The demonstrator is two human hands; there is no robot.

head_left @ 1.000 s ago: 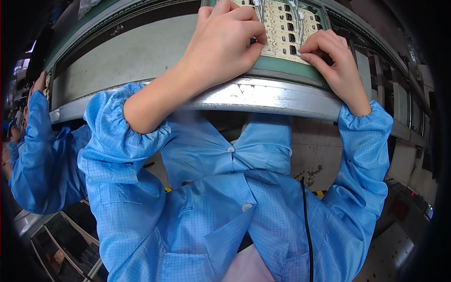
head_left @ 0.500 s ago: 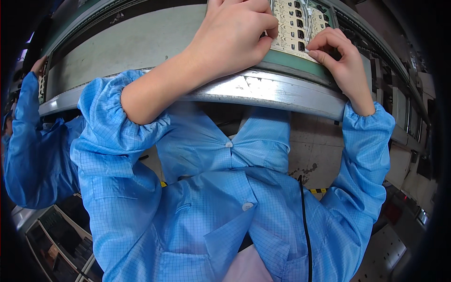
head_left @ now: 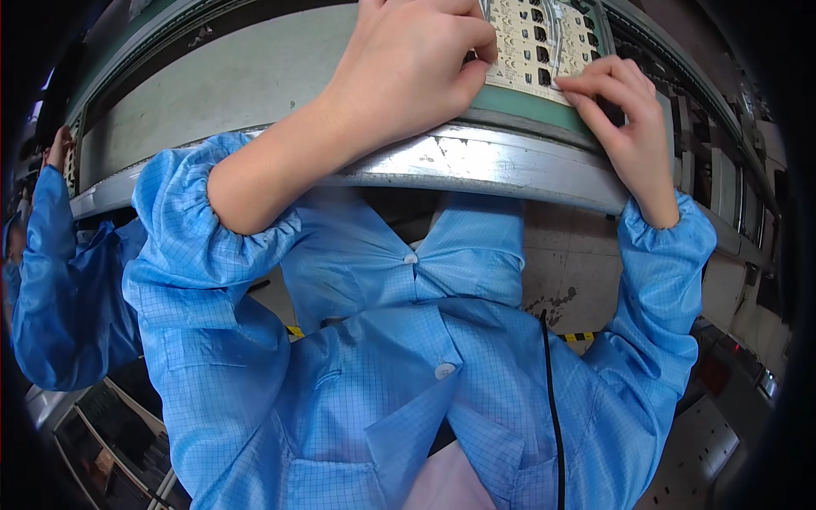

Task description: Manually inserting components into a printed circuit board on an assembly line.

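Note:
A cream circuit board panel with rows of black components lies on a green surface at the top. Thin whitish wires run along it toward me. My right hand is at the board's near right corner, thumb and forefinger pinched on a wire's pale end. At the board's left side is my left hand, its fingers curled and thumb pressed in. Whatever those fingers hold is hidden behind the hand, and the top edge cuts part of it off.
A worn metal rail edges the bench in front of me. Left of the board stretches a grey-green work surface. Another person in a blue sleeve works at far left. A black cord hangs down my coat.
Both hands stay by the board. My left hand has shifted slightly left, and my right hand's other fingers sit a little differently. The person at far left has lowered their arm slightly.

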